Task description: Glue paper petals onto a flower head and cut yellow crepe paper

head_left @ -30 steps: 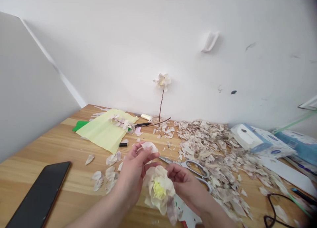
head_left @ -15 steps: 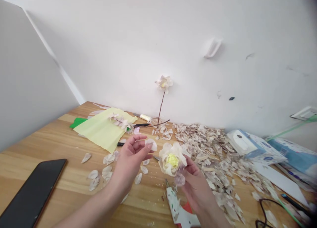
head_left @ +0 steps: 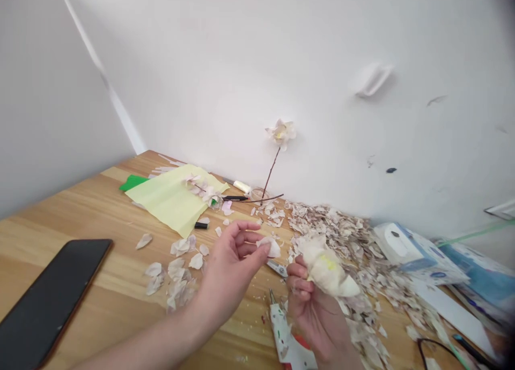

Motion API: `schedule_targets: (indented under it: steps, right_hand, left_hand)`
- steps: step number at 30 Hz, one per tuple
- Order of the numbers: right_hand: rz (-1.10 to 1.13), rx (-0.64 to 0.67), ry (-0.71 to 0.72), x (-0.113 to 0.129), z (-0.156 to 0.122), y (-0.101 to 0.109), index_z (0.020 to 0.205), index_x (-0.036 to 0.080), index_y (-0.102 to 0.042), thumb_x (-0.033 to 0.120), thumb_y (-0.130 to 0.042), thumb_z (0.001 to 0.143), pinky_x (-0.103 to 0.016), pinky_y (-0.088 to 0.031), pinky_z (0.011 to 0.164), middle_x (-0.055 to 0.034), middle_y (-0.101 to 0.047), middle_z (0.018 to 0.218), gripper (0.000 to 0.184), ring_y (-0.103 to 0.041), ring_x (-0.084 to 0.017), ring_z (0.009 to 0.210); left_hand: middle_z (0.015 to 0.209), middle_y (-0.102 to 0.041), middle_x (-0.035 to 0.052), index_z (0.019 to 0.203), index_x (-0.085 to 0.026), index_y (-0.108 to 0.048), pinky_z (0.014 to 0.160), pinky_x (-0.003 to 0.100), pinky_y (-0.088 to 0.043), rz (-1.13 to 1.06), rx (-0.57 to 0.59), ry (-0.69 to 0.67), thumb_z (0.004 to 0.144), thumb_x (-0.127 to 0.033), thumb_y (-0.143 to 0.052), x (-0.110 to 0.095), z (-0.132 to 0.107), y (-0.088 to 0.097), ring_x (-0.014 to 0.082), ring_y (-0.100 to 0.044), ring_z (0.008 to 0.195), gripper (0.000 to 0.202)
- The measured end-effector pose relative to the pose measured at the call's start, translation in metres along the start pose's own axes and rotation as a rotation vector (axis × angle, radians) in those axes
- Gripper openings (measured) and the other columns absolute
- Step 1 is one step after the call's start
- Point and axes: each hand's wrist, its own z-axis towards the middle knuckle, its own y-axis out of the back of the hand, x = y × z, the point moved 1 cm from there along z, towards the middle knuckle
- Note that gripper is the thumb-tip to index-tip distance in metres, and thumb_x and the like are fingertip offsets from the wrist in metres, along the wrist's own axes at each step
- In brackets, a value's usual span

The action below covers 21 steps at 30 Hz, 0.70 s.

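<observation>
Between thumb and fingers my left hand [head_left: 235, 268] pinches a single whitish petal [head_left: 270, 246]. To its right, my right hand [head_left: 317, 311] grips a pale flower with a yellow centre [head_left: 328, 265] from below and behind, its fingers closed around the base. The flower is tilted and slightly blurred; whatever stem it has is hidden by the hand. A small gap separates the petal from the flower. Below the hands lies a white glue gun with red parts [head_left: 284, 330], partly covered by my right forearm. Metal scissors [head_left: 277, 268] lie just behind the hands.
A heap of dry petals [head_left: 333, 220] spreads along the wall and right side. A finished flower on a stem [head_left: 280, 134] leans upright at the back. Yellow paper [head_left: 169, 198], a phone [head_left: 56, 300], loose petals [head_left: 177, 279] and tissue packs [head_left: 418, 252] surround the work area.
My right hand has turned the flower, so its yellow centre no longer faces me squarely. The left hand still holds the petal. The whole view has shifted a little.
</observation>
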Motion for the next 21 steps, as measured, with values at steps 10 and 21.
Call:
schedule_targets:
  steps: [10, 21]
  right_hand:
    - [0.027, 0.011, 0.025, -0.007, 0.000, -0.009, 0.078, 0.023, -0.060, 0.009, -0.080, 0.058, 0.003, -0.046, 0.053, 0.0089, -0.058, 0.068, 0.032, -0.056, 0.002, 0.055]
    - [-0.363, -0.196, 0.319, 0.012, 0.001, 0.029, 0.081, 0.036, -0.065, 0.038, -0.079, 0.056, -0.029, -0.053, 0.060, 0.0025, -0.066, 0.079, 0.028, -0.059, -0.018, 0.067]
  left_hand:
    - [0.075, -0.051, -0.0029, 0.089, -0.020, -0.049, 0.055, 0.030, -0.055, -0.066, 0.061, 0.080, 0.065, -0.018, -0.068, -0.004, -0.005, -0.002, 0.0118, -0.056, 0.064, 0.031]
    - [0.069, -0.050, -0.0037, 0.089, -0.019, -0.047, 0.056, 0.031, -0.056, -0.057, 0.067, 0.110, 0.063, -0.016, -0.068, -0.005, -0.008, -0.004, 0.0120, -0.051, 0.064, 0.033]
